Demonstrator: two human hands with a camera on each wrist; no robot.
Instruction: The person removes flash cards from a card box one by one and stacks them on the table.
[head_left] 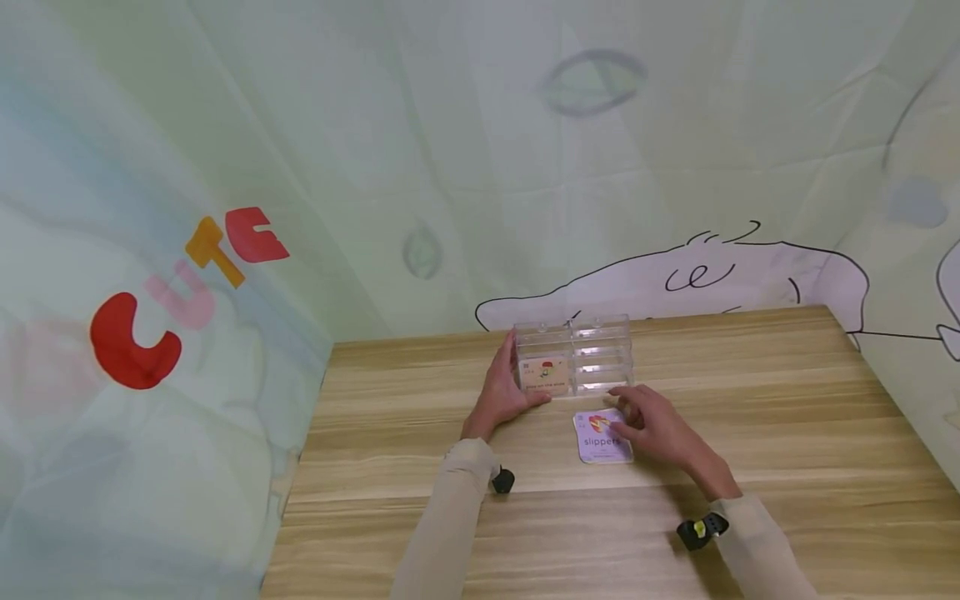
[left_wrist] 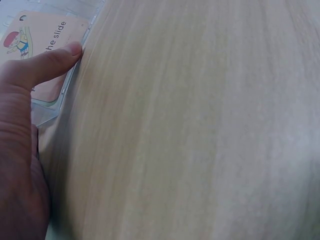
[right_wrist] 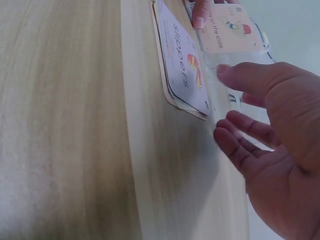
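Observation:
A clear plastic compartment case stands near the back of the table, with two columns of slots. In its lower left slot lies a pink card with a picture and the words "the slide". My left hand grips the case at its left side, the thumb over the front edge beside the pink card. In front of the case is a small stack of cards, a lilac one reading "slippers" on top. My right hand is over the stack's right edge, fingers loosely bent and holding nothing in the right wrist view.
The wooden table extends around the case. Behind it hangs a printed cloth, which also runs down the left side with coloured letters. Each wrist wears a black strap device.

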